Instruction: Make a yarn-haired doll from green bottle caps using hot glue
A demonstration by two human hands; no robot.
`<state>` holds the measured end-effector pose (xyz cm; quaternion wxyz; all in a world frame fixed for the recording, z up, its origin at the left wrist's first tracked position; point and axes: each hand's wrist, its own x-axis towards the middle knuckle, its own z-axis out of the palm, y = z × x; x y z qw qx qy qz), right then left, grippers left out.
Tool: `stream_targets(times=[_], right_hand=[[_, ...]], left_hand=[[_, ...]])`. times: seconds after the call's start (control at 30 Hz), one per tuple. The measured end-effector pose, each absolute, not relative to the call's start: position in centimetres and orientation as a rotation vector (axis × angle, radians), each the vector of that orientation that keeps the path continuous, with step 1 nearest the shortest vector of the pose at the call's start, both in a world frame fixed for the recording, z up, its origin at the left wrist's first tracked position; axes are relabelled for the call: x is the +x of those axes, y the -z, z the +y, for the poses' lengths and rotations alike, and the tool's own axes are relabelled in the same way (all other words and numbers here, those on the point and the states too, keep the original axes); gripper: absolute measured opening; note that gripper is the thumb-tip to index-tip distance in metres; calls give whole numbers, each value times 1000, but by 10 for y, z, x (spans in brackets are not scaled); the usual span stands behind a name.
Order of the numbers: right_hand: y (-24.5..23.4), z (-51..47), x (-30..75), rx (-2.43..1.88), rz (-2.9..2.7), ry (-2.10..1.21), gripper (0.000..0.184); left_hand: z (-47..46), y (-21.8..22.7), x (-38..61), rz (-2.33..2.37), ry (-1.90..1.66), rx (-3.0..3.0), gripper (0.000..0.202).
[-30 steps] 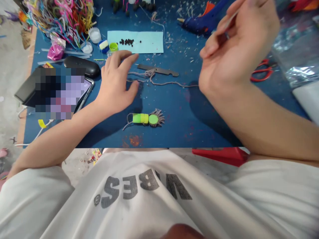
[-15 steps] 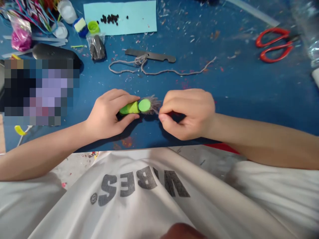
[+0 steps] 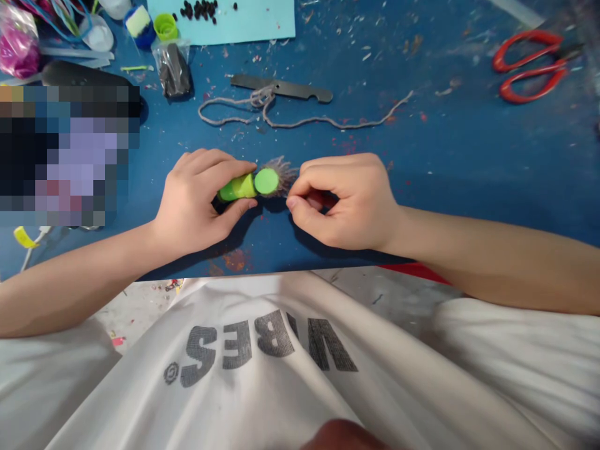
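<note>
A small green craft figure (image 3: 250,184), a foam tube with a round green face ringed by grey yarn fringe (image 3: 282,177), lies on the blue table (image 3: 422,187) near its front edge. My left hand (image 3: 199,197) is closed round the tube body. My right hand (image 3: 344,200) is pinched at the fringe on the figure's right side; what the fingertips hold is too small to name. A loose length of grey yarn (image 3: 300,122) lies beyond, partly over a flat grey metal strip (image 3: 284,90).
Red scissors (image 3: 529,62) lie at the far right. A pale blue sheet (image 3: 229,19) with several black beads, small pots (image 3: 152,25), a black pouch (image 3: 174,72), a pink bag (image 3: 19,47) and a pixelated phone (image 3: 65,156) fill the far left.
Both hands came down from the far table to the green figure, the left gripping its body, the right pinching its fringe. Since half a second ago they have barely shifted.
</note>
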<state>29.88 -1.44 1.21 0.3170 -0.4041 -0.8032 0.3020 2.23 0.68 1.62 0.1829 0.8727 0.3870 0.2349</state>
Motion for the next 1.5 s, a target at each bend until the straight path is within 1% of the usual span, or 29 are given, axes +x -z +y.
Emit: stream_targets(times=[0.1, 0.27, 0.43, 0.63, 0.8, 0.93, 1.07, 1.27, 1.5], right_hand=[[-11, -14, 297, -1077, -2099, -781, 23], [-10, -13, 294, -1012, -2077, -735, 21], [-8, -12, 292, -868, -2017, -647, 18], [-7, -14, 295, -1076, -2031, -695, 24], [-9, -14, 295, -1092, -1966, -767, 19], [-9, -14, 295, -1092, -1891, -807, 15], [-9, -16, 294, -1096, -1863, -829, 13], [-13, -18, 293, -1162, -1880, -854, 17], [-11, -15, 292, -1155, -1893, -796, 18]], left_hand=[[6, -17, 24, 1100, -696, 2480, 36], [5, -20, 24, 1166, -545, 2446, 33], [6, -16, 24, 1104, -700, 2497, 36], [5, -18, 25, 1155, -667, 2472, 36], [5, -21, 24, 1198, -574, 2474, 34], [6, -19, 24, 1163, -660, 2487, 39], [5, -21, 26, 1214, -624, 2436, 34], [4, -23, 27, 1230, -575, 2413, 33], [6, -16, 27, 1167, -710, 2468, 39]])
